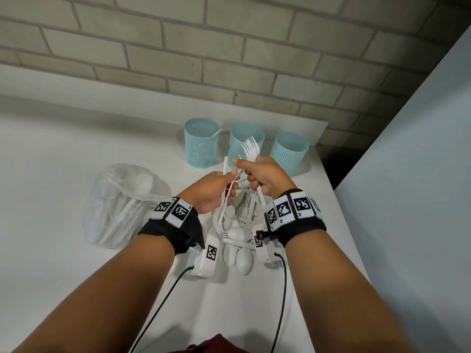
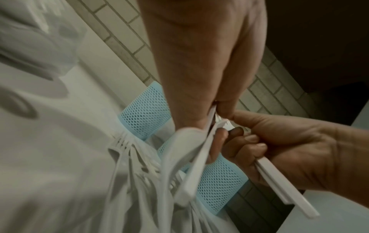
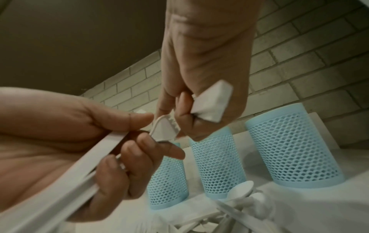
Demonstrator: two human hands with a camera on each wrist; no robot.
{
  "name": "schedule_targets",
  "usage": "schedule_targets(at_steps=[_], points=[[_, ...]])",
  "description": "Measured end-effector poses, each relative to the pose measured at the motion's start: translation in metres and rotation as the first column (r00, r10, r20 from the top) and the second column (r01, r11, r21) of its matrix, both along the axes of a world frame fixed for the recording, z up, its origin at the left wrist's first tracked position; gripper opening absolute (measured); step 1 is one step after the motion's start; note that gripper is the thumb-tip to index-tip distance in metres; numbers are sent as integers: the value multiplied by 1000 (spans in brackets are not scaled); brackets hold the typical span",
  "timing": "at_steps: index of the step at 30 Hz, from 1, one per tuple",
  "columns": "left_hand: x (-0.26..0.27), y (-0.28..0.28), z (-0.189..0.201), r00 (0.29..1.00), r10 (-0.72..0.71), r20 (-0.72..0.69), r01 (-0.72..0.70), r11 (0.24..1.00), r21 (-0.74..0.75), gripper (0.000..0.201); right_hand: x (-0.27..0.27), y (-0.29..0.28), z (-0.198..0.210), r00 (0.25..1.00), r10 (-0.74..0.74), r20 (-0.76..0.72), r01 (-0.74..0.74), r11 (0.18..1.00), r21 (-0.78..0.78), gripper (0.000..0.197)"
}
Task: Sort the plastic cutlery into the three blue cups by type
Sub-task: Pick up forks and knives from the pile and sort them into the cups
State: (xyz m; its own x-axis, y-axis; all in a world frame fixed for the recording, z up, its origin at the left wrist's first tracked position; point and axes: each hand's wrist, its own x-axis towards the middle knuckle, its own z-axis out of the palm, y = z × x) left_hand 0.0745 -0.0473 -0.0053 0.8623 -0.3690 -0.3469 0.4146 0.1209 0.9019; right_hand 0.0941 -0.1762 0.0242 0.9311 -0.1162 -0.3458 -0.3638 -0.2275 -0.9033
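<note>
Both hands meet above the cutlery pile point(image 1: 237, 225): the right hand point(image 1: 265, 179) grips a fork bundle point(image 1: 251, 149), the left hand point(image 1: 216, 192) pinches knives point(image 1: 226, 184). Light, stiff, slippery plastic; best held mid-handle. The cups point(image 1: 246, 146) wait behind.

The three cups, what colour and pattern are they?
Light blue cups with a mesh pattern; right wrist view.

forks point(image 1: 251, 149) white, bunched, tines up | knives point(image 1: 227, 184) white | cups point(image 1: 202, 142) three blue mesh, upright row
</note>
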Motion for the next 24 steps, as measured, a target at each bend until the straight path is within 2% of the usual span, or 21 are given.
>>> schedule_targets(at_steps=[6, 11, 13, 15, 17, 19, 24], points=[[-1, 0, 0, 999, 45, 0, -45, 999, -20, 18, -2, 4, 2, 999, 9, 40, -6, 998, -63, 18], [-2, 0, 4, 996, 83, 23, -81, 994, -70, 21, 2, 3, 2, 1000, 2, -15, -4, 997, -82, 8], [-2, 2, 6, 984, 175, 16, -173, 981, -92, 21, 4, 0, 1, 1000, -22, -17, 21, 998, -51, 17], [1, 6, 4, 950, 308, 43, -299, 943, -145, 24, 4, -5, 1, 997, -72, -26, 73, 997, 21, 24], [3, 9, 1, 898, 435, 61, -405, 874, -267, 22, 3, -8, 3, 988, -127, -84, 138, 980, 142, 25], [5, 10, 0, 855, 517, 41, -465, 799, -381, 21, -1, -8, 4, 983, -120, -141, 152, 957, 245, 21], [4, 9, 1, 795, 606, 10, -534, 707, -464, 24, -8, -2, -11, 982, -33, -184, 80, 963, 257, 14]])
